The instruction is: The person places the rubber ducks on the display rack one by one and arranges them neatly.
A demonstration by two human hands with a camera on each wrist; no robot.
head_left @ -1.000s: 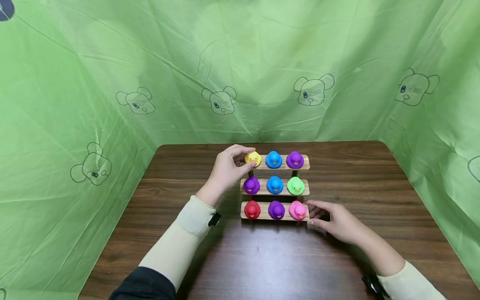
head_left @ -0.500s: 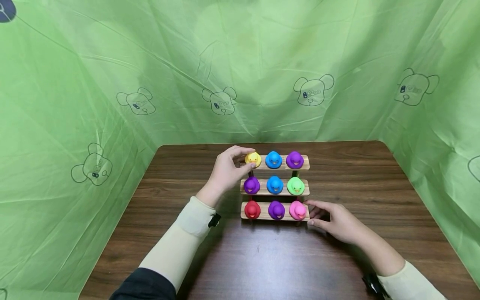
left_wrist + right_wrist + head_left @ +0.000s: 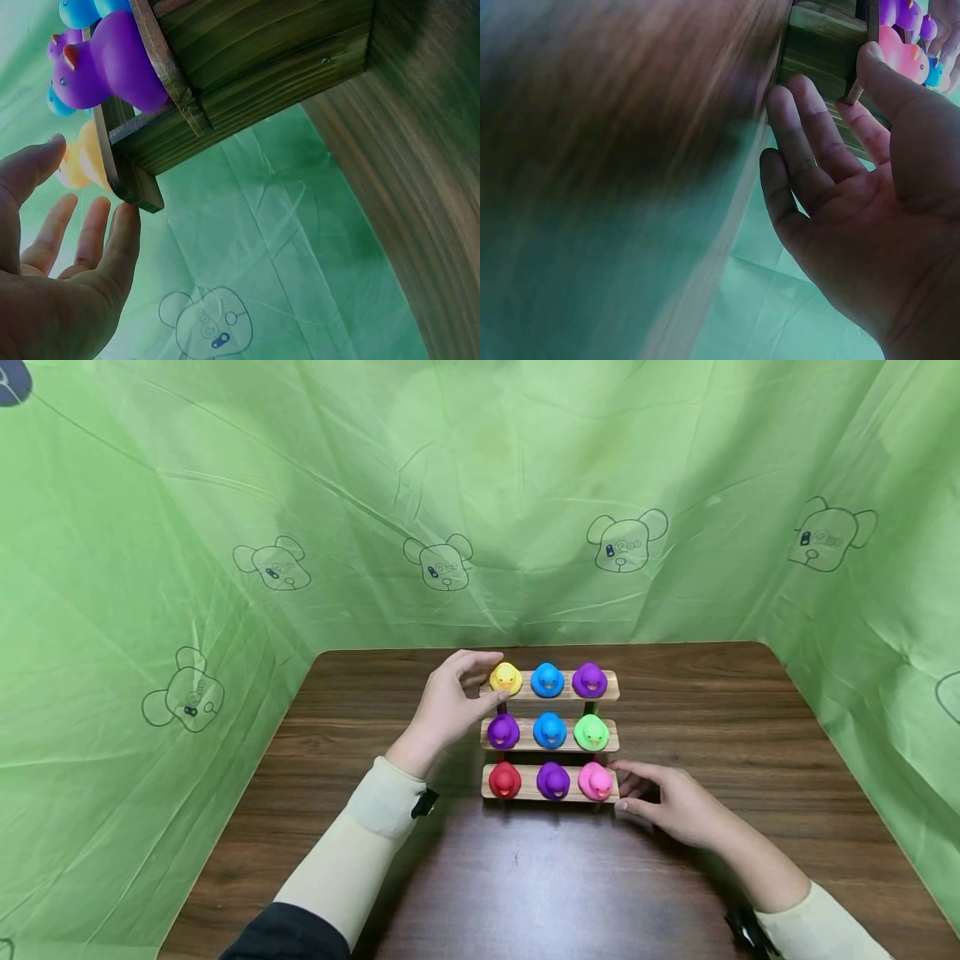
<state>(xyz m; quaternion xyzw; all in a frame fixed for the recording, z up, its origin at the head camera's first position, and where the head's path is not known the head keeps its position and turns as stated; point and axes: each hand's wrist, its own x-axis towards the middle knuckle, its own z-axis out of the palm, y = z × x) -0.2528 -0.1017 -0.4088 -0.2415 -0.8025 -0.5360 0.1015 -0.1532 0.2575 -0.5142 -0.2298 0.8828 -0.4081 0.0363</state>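
Note:
A three-tier wooden display stand (image 3: 528,790) bears several rubber ducks in three rows. On the top tier's left end sits a yellow duck (image 3: 506,680), beside a blue duck (image 3: 547,680) and a purple one (image 3: 590,680). My left hand (image 3: 452,702) is just left of the yellow duck, thumb and fingers spread apart around its side; in the left wrist view the fingertips (image 3: 126,214) are at the shelf's end. My right hand (image 3: 678,804) holds the bottom tier's right end between thumb and index finger, next to a pink duck (image 3: 596,782).
The middle tier carries a purple duck (image 3: 503,732), a blue duck (image 3: 550,730) and a green duck (image 3: 592,732). Below are a red duck (image 3: 505,780) and another purple duck (image 3: 553,781). The dark wooden table (image 3: 360,727) is surrounded by green cloth (image 3: 525,468).
My left hand's fingers have let go of the yellow duck and drawn slightly left, leaving it on the top tier. The right hand stays as it was.

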